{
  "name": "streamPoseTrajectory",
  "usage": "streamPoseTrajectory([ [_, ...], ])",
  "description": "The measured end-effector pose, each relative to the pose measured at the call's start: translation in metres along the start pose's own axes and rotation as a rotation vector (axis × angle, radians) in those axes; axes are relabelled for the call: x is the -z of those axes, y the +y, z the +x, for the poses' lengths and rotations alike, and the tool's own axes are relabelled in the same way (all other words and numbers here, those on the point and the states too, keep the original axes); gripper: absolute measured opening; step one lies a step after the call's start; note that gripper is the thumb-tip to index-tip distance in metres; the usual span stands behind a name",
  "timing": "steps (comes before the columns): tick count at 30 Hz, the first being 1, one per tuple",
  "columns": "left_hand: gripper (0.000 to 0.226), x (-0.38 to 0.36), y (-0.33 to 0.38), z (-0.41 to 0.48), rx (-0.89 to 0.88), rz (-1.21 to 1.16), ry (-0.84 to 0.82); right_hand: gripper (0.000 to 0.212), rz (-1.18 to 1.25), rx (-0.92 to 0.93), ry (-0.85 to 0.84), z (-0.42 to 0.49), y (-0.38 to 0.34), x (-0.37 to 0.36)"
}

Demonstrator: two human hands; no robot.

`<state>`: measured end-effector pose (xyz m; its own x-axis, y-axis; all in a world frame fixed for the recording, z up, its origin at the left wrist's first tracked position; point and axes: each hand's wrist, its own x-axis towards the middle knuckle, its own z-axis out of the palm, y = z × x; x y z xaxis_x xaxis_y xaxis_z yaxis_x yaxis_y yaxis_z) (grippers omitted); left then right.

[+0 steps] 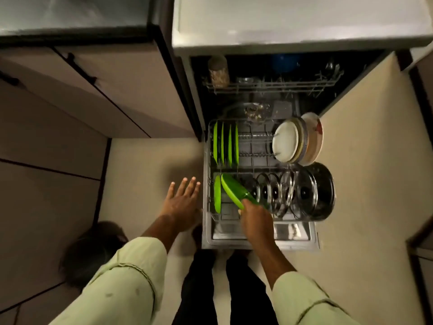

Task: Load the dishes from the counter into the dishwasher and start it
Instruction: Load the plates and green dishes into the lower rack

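Note:
The dishwasher's lower rack (207,184) is pulled out over the open door. My right hand (255,221) grips a green plate (235,190) by its near edge; the plate is tilted in the rack's front left section, beside another green plate (217,194) that stands upright. Several green plates (225,145) stand in the back left rows. White plates (287,141) lean at the back right. Glass lids (276,191) and a dark pot (324,191) fill the front right. My left hand (182,200) hovers, fingers spread, just left of the rack and holds nothing.
The upper rack (276,86) sits inside the machine with a jar (218,71), a glass and a blue item. The pale countertop (293,22) is above. Cabinet fronts (93,95) stand to the left. A dark round object (93,252) lies on the floor at left.

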<state>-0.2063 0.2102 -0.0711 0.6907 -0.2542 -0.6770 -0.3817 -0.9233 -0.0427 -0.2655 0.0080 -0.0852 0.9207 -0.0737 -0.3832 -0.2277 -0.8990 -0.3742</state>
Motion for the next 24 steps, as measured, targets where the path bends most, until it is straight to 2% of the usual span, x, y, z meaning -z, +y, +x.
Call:
streamPoseTrajectory([
  [3,0.073,-0.022,0.002,0.041,-0.051,0.030,-0.050,0.023,0.197,-0.106,0.051,0.022,0.022,-0.035],
  [9,0.074,-0.074,0.003,0.121,-0.139,0.103,-0.142,0.012,0.494,-0.323,0.063,0.066,0.045,-0.114],
  [16,0.074,-0.124,-0.004,0.196,-0.153,0.131,-0.233,0.013,0.724,-0.404,0.046,0.104,0.060,-0.182],
  [24,0.080,-0.143,-0.020,0.249,-0.130,0.146,-0.278,0.014,0.878,-0.412,-0.055,0.133,0.060,-0.205],
])
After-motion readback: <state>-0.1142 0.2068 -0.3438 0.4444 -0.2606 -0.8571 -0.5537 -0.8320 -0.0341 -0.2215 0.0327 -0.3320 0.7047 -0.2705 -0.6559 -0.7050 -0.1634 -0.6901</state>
